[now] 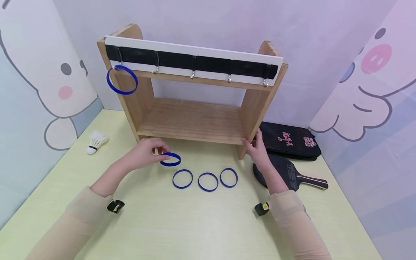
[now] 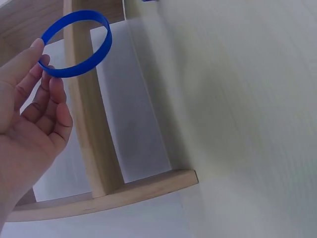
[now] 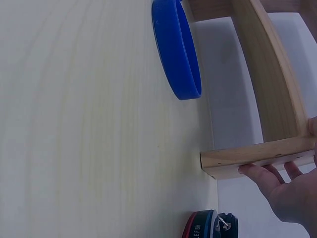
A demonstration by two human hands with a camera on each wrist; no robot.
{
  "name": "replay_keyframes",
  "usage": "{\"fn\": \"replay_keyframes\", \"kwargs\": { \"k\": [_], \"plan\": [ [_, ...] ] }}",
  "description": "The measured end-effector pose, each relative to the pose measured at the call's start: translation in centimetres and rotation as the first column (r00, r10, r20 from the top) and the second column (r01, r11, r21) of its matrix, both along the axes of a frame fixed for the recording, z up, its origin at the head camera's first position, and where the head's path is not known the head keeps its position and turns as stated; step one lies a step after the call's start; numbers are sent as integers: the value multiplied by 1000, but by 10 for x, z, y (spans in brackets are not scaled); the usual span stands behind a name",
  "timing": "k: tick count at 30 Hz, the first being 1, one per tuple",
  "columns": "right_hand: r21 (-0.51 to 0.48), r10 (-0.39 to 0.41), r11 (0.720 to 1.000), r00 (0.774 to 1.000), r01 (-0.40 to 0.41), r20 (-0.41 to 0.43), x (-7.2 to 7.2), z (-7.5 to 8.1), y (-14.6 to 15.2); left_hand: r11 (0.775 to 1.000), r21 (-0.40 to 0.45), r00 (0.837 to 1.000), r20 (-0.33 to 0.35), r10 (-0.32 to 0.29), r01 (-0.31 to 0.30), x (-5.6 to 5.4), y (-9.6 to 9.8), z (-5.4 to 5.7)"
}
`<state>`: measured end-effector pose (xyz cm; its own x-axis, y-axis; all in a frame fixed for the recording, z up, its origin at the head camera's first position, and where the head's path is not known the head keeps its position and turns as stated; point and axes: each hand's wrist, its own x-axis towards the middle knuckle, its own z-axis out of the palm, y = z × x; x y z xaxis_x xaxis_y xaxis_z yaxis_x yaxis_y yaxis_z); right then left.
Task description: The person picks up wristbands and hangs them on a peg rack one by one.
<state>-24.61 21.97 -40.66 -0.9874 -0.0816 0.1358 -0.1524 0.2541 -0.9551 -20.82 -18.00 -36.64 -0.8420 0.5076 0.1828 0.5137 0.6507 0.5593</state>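
My left hand [image 1: 147, 153] pinches a blue ring [image 1: 170, 159] between thumb and fingers, raised in front of the wooden shelf [image 1: 191, 121]. In the left wrist view the ring [image 2: 101, 52] stands out past the fingertips. My right hand [image 1: 259, 151] grips the lower part of the shelf's right side panel, its fingers around the board's edge [image 3: 262, 151] in the right wrist view. Another blue ring [image 1: 112, 86] hangs from the leftmost hook on the white rail [image 1: 195, 48]. Three more rings lie on the table: a left one [image 1: 174, 183], a middle one [image 1: 208, 190] and a right one [image 1: 236, 177].
Several metal hooks line the rail, among them a middle hook [image 1: 193, 74]. To the left lies a shuttlecock [image 1: 97, 141]. On the right are a black case [image 1: 276, 141] and a table tennis bat [image 1: 290, 175], close beside my right forearm.
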Motion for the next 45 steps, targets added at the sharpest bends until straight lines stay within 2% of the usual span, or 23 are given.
{"fn": "replay_keyframes", "kwargs": {
  "k": [7, 12, 16, 21, 27, 32, 36, 42, 45],
  "plan": [
    [7, -5, 1000, 1000, 5, 8, 1, 0, 0, 999, 42, 999, -29, 26, -25, 8, 3, 13],
    [12, -7, 1000, 1000, 7, 3, 1, 0, 0, 990, 134, 993, -105, 54, -40, 15, 6, 26],
    [11, 0, 1000, 1000, 1, -10, 2, 1, 0, 979, 192, 980, -175, 99, -64, 20, 9, 38],
    [4, 7, 1000, 1000, -6, -14, 2, 1, 0, 962, 254, 963, -222, 155, -96, 27, 11, 51],
    [2, 2, 1000, 1000, -2, -10, 1, 0, 0, 919, 385, 938, -283, 200, -80, 33, 15, 68],
    [7, -5, 1000, 1000, 5, -7, 1, 0, 0, 859, 505, 916, -297, 269, -89, 38, 20, 82],
    [8, 0, 1000, 1000, 1, -10, 1, 0, 0, 786, 605, 915, -235, 327, -126, 42, 22, 93],
    [5, 2, 1000, 1000, -2, -15, 2, 0, 0, 643, 756, 922, -153, 355, -122, 41, 24, 105],
    [0, 5, 1000, 1000, -5, -6, 2, 1, 0, 542, 838, 933, -145, 329, -61, 37, 24, 109]
  ]
}}
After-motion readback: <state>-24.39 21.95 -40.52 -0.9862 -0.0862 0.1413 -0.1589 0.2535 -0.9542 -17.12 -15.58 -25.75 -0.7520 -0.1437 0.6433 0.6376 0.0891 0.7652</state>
